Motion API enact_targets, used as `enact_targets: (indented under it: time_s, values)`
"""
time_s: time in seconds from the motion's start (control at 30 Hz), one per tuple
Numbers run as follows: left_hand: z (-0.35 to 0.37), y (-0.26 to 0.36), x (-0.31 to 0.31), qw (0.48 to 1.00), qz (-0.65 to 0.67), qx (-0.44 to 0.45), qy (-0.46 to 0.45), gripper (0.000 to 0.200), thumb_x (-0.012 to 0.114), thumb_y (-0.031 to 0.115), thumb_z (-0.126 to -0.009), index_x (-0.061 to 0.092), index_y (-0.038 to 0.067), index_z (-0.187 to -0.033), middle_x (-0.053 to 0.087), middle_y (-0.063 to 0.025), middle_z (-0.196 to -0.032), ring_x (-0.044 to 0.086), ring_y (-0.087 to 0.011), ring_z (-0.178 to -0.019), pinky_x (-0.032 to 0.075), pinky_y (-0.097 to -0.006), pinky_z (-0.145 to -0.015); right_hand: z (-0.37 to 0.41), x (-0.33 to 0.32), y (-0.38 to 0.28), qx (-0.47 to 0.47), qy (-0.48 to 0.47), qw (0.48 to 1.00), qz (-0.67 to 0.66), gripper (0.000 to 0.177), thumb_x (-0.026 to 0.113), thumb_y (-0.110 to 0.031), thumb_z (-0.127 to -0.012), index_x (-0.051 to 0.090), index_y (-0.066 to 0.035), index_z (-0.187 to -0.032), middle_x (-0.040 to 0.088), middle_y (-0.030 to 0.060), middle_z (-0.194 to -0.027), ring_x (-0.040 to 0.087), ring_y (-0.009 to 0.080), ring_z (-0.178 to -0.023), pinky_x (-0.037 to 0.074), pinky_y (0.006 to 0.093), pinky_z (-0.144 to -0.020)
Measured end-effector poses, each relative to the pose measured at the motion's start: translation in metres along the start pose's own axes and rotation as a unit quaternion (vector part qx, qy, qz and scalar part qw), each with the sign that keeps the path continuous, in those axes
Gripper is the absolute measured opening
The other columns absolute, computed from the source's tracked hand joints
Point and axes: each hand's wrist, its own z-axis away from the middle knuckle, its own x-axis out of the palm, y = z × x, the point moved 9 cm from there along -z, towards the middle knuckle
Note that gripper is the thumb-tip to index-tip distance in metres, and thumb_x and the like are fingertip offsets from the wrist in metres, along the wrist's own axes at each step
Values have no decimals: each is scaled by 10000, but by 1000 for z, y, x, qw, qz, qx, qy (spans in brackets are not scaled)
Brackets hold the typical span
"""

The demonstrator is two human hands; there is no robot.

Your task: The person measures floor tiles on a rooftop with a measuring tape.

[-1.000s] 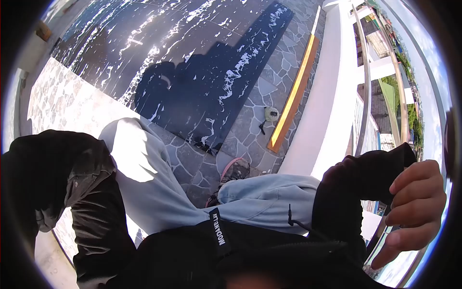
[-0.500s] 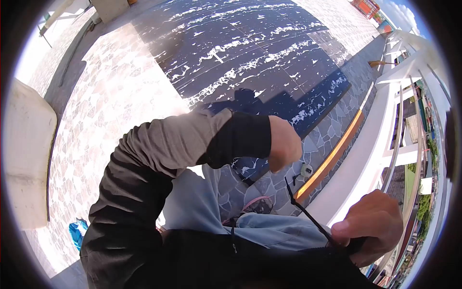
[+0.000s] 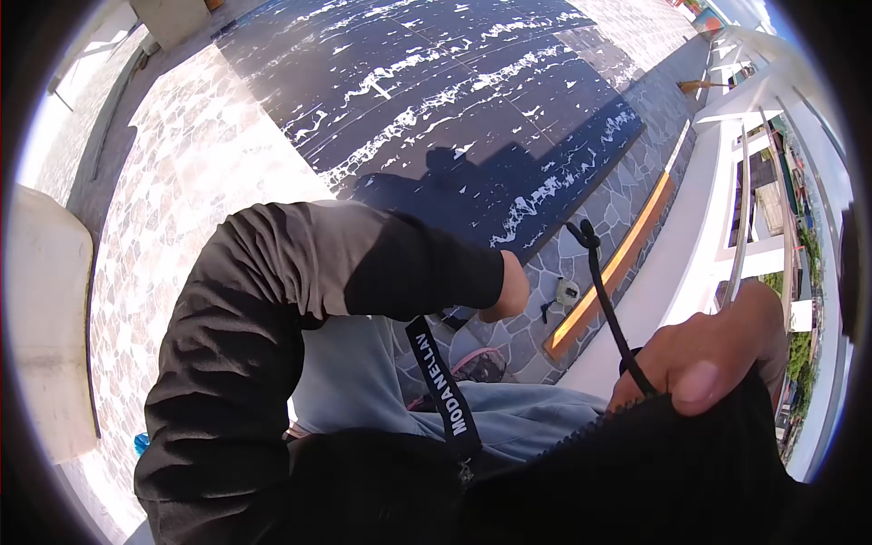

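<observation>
My right hand [image 3: 704, 359] is closed on the front edge of a black zip jacket [image 3: 627, 463], thumb pressed against the cloth. Zipper teeth run along the stretched edge. A black drawstring [image 3: 607, 300] with a knotted end sticks up beside that hand. My left arm, in a dark sleeve, reaches across in front of me. Only part of my left hand [image 3: 513, 292] shows past the cuff, and its fingers are hidden. A black strap with white lettering [image 3: 440, 381] hangs over my light blue jeans [image 3: 350, 381].
Large dark panels with white streaks [image 3: 427, 118] lie on the stone-patterned floor [image 3: 218, 145]. A long wooden beam [image 3: 618, 263] lies along the low white wall at right, with a tape measure [image 3: 567, 291] near it. A pale block-like structure [image 3: 50, 318] stands at left.
My right hand has moved up and right, pulling the jacket edge taut across my lap. The drawstring stands higher. My left hand has drawn back slightly, and the lettered strap has come into view.
</observation>
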Motion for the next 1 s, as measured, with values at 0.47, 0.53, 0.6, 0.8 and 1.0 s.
enact_targets:
  time_s: [0.47,0.53,0.6,0.8,1.0]
  values:
    - [-11,8,-6,997,60,37,1,260,594,163,-700,676,0,-886,653,-190,-905,636,-364,-829,511,-440,-669,7,82,-5,25,-210,961,-176,142,657,-226,-841,674,-133,-946,687,82,-825,650,236,-703,466,486,-762]
    - [3,5,-12,996,82,20,-8,260,601,164,-698,675,-7,-879,652,-196,-881,632,-371,-817,508,-440,-668,14,84,-12,45,-275,947,-159,153,665,-236,-833,675,-144,-956,694,86,-860,667,237,-772,455,493,-823]
    - [4,8,-7,997,79,22,4,258,603,169,-698,674,-9,-873,651,-197,-873,631,-373,-815,507,-440,-667,17,81,-18,20,-287,952,-106,164,669,-244,-830,675,-151,-965,699,86,-881,675,235,-839,437,497,-883]
    - [1,5,-7,995,93,36,17,251,603,184,-706,671,-1,-861,645,-198,-872,633,-374,-819,510,-438,-679,13,77,-26,15,-174,982,66,147,660,-260,-843,676,-157,-946,704,63,-879,676,220,-859,416,504,-929]
    - [-5,4,-1,995,89,33,-11,266,606,196,-709,673,11,-888,646,-192,-888,633,-370,-835,509,-444,-694,20,66,-27,65,-75,992,-83,69,670,-206,-832,690,-141,-822,702,52,-755,686,196,-703,450,465,-883]
